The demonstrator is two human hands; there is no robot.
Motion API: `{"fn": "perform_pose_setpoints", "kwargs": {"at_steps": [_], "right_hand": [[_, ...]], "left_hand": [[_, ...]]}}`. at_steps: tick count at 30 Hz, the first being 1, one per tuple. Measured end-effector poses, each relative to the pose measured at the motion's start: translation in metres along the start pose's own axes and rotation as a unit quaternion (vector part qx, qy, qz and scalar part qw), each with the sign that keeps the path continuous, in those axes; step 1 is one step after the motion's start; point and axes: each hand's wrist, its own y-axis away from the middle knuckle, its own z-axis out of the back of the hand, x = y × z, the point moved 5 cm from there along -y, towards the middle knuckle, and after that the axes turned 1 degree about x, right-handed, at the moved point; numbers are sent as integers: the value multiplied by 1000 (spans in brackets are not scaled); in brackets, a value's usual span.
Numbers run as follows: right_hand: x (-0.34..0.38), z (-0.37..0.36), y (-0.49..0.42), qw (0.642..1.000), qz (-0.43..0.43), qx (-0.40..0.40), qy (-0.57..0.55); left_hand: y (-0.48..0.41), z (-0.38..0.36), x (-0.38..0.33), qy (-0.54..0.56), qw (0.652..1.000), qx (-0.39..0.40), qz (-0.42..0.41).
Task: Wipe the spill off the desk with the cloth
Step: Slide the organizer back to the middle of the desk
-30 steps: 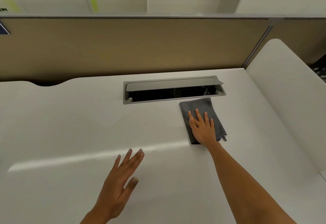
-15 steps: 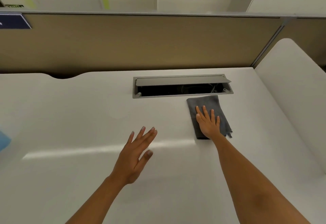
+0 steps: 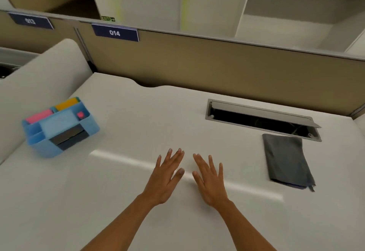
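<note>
A dark grey folded cloth (image 3: 286,159) lies flat on the white desk (image 3: 138,128) at the right, just in front of the cable slot. My left hand (image 3: 167,177) and my right hand (image 3: 210,181) hover side by side over the desk's middle, fingers spread, both holding nothing. The right hand is well to the left of the cloth and apart from it. I see no spill on the desk surface.
An open metal cable slot (image 3: 262,120) with a raised lid is set into the desk at the back right. A blue organiser box (image 3: 59,130) with coloured pads stands at the left. A tan partition (image 3: 217,63) with a "014" label closes off the back.
My right hand has lifted off the cloth and moved left beside my left hand. The view has swung left, bringing the blue organiser into sight.
</note>
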Motion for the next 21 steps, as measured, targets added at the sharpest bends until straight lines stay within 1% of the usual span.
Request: {"fn": "perform_pose_setpoints", "kwargs": {"at_steps": [5,11,18,21], "right_hand": [[85,-24,-28,996,69,50,15],[163,-42,-64,985,142,79,62],[258,-75,-114,958,215,101,159],[293,-86,-132,945,250,106,179]], "left_hand": [[26,46,44,-32,998,-34,49],[52,102,99,-81,987,-84,111],[94,180,171,-157,954,-151,207],[106,207,192,-188,938,-173,232]]}}
